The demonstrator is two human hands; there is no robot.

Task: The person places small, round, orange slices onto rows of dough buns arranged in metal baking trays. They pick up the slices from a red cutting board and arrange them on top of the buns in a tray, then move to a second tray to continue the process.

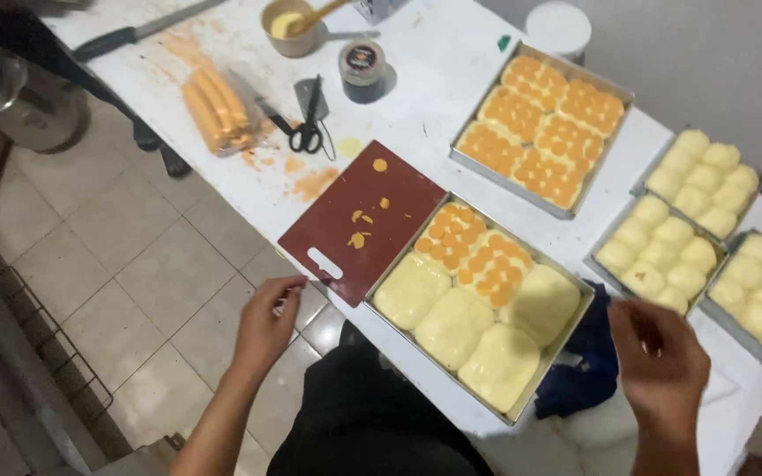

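Head view: The left hand (pixel 266 322) hung off the near edge of the tabletop (pixel 451 62), just beside the near corner of a dark red cutting board (pixel 346 220). Its grip was loosely curled, fingertips drawn toward the thumb, holding nothing that could be made out. The right hand (pixel 659 361) hovered over the near right part of the tabletop, fingers bent and partly spread, palm turned inward, empty as far as could be seen. Just to its left lay a dark blue cloth (pixel 588 370).

Between the two hands stood a rectangular metal baking tray (pixel 377 286) of pale dough pieces; the two at its far end carried orange slices, the rest were bare. A few orange slices lay on the cutting board, which touched the tray's left side. Farther off, a second tray (pixel 544 119) was fully topped in orange. Three trays of small pale rolls (pixel 694 216) sat at the right. Scissors (pixel 310 123) and a bag of orange sausages (pixel 218 110) lay beyond the board.
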